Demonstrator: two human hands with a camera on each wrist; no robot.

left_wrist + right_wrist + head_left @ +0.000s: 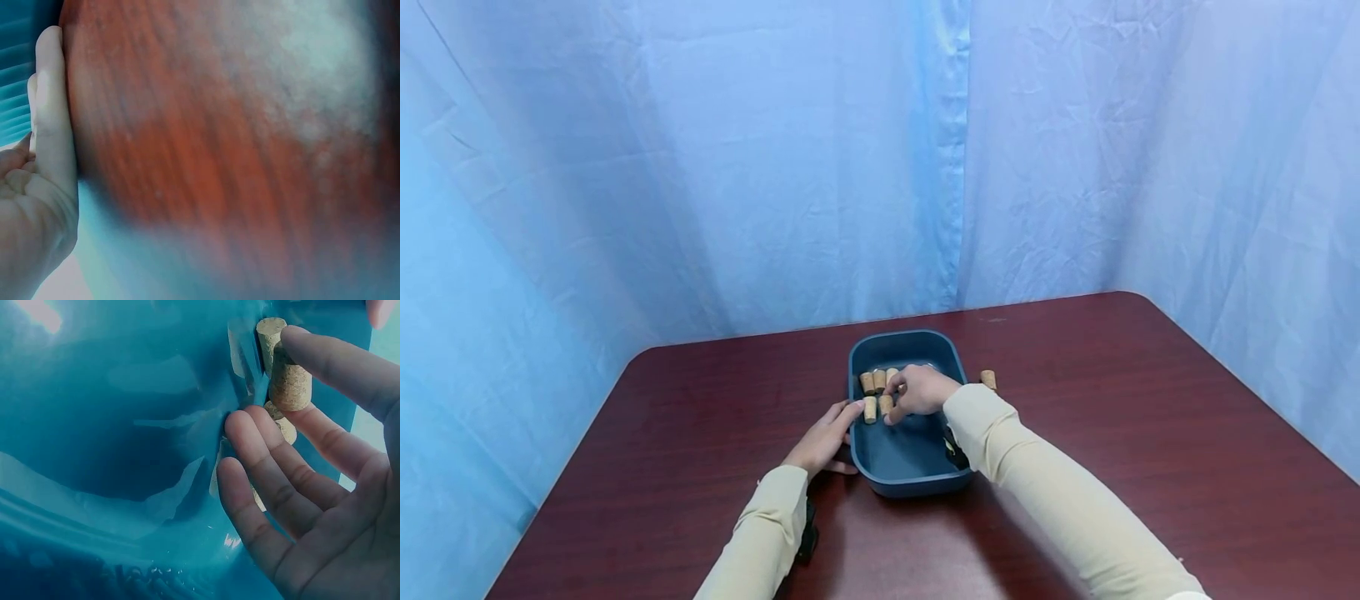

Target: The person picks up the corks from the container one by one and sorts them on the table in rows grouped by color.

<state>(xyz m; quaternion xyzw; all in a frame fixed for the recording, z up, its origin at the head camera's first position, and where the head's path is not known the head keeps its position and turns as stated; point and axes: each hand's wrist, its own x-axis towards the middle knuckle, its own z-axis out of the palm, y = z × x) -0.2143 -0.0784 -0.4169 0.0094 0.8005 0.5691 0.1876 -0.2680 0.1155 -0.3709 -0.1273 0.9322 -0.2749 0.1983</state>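
A dark blue rectangular bin (904,482) sits on the table with several corks inside. My right hand (921,392) reaches into it and pinches a cork (291,386) between thumb and index finger, the other fingers loosely spread. Another cork (870,409) stands just left of the held one, and a row of corks (868,383) lies farther back, partly behind the hand. My left hand (829,437) rests against the bin's left side, its fingertips right at the rim; in the left wrist view its fingers (51,106) look straight.
One loose cork (988,380) is on the dark red wooden table (1120,400), right of the bin. A black object (955,454) shows by the right cuff at the bin's front right. Light blue curtains (820,167) hang behind the table and along both sides.
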